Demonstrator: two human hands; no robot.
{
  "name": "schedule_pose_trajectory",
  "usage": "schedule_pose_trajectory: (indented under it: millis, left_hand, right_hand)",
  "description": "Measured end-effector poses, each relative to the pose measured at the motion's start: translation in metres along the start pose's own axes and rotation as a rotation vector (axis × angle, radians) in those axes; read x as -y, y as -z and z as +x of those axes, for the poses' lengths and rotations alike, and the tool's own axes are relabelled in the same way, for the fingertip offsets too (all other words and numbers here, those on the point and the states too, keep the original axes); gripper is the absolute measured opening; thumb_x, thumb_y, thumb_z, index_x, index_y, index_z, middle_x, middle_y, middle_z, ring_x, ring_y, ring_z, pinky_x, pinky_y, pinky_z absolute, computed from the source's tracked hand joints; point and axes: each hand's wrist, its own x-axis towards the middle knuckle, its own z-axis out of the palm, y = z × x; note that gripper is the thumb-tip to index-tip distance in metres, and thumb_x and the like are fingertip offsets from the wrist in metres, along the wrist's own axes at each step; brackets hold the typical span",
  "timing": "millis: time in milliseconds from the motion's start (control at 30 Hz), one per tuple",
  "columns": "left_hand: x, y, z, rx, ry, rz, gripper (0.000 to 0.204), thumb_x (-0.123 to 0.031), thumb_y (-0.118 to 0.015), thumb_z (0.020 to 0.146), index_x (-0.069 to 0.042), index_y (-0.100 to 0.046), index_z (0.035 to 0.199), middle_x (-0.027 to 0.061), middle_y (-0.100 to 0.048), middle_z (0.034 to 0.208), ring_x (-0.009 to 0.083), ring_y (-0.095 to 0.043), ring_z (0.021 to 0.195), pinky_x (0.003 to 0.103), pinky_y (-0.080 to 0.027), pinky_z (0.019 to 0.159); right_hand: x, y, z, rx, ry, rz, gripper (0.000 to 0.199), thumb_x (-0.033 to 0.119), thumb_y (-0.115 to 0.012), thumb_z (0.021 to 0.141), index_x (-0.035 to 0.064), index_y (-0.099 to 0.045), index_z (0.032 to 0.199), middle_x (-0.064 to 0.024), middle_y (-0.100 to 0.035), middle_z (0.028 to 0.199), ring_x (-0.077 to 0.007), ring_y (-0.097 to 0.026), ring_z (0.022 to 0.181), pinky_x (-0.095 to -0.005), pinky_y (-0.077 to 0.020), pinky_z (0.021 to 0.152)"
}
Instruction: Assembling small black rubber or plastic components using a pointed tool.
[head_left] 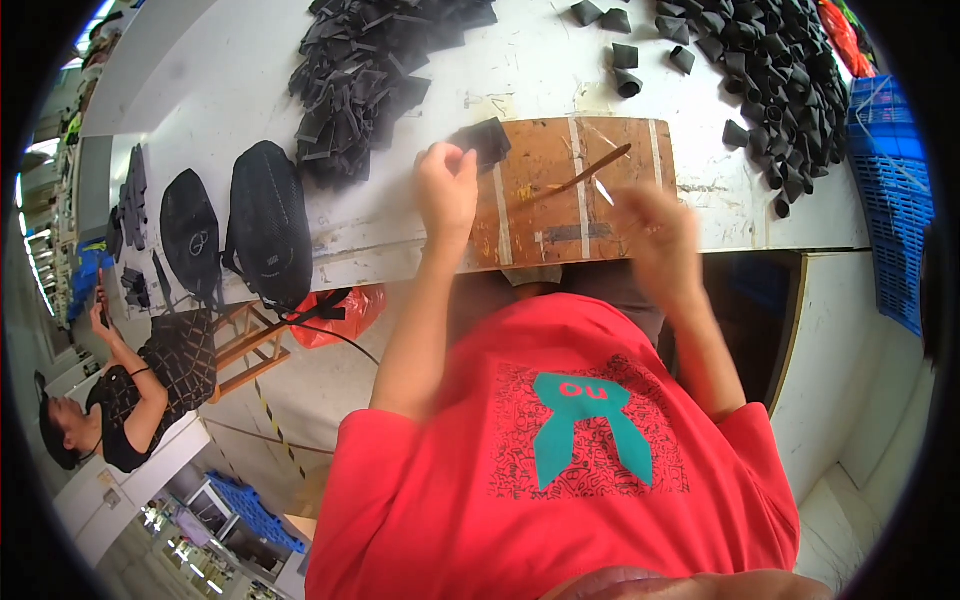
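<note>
While the left hand (446, 188) pinches a flat black rubbery piece (487, 141) at the left edge of a stained wooden board (560, 200), the right hand (655, 235) (motion-blurred) pinches a thin brush (585, 178) lying slantwise over the wood. Heaps of folded black pieces (365, 75) sit beyond on the scuffed white worktop (520, 70).
</note>
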Motion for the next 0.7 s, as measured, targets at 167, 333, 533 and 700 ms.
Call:
schedule_pose_trajectory:
  millis: [167,333,533,700]
  left_hand:
    - [-0.050,0.044,-0.030,0.362,0.373,-0.865,0.012,-0.005,-0.065,0.072,-0.001,-0.054,0.075,0.0071,-0.059,0.072,0.0111,-0.054,0.062,0.022,-0.043,0.058]
    - [-0.078,0.064,-0.062,0.520,0.565,-1.448,0.016,-0.006,-0.058,0.077,0.000,-0.050,0.090,0.0085,-0.059,0.078,0.0125,-0.054,0.064,0.022,-0.043,0.057]
    - [-0.071,0.064,-0.065,0.657,0.609,-1.515,0.014,-0.012,-0.054,0.081,0.000,-0.054,0.088,0.0079,-0.058,0.070,0.0128,-0.053,0.057,0.022,-0.043,0.054]
    - [-0.069,0.065,-0.067,0.665,0.551,-1.324,0.004,-0.008,-0.057,0.080,-0.004,-0.056,0.080,0.0051,-0.059,0.069,0.0110,-0.054,0.059,0.022,-0.043,0.052]
  right_hand:
    - [0.017,-0.056,-0.010,0.009,-0.147,0.246,0.024,0.019,-0.055,0.084,-0.0044,-0.055,0.089,-0.0107,-0.058,0.069,-0.0161,-0.055,0.056,-0.0260,-0.0444,0.052]
    - [0.020,-0.045,0.000,0.309,-0.624,1.208,0.018,0.018,-0.051,0.087,0.0014,-0.055,0.083,-0.0058,-0.059,0.072,-0.0136,-0.058,0.063,-0.0250,-0.0481,0.056]
    - [0.021,-0.036,-0.005,0.390,-0.697,1.270,0.016,0.017,-0.051,0.086,0.0029,-0.055,0.080,-0.0039,-0.058,0.069,-0.0109,-0.055,0.058,-0.0239,-0.0441,0.050]
    - [0.016,-0.037,-0.011,0.370,-0.575,0.953,0.018,0.018,-0.053,0.085,0.0029,-0.053,0.075,-0.0006,-0.053,0.062,-0.0074,-0.047,0.053,-0.0239,-0.0377,0.046]
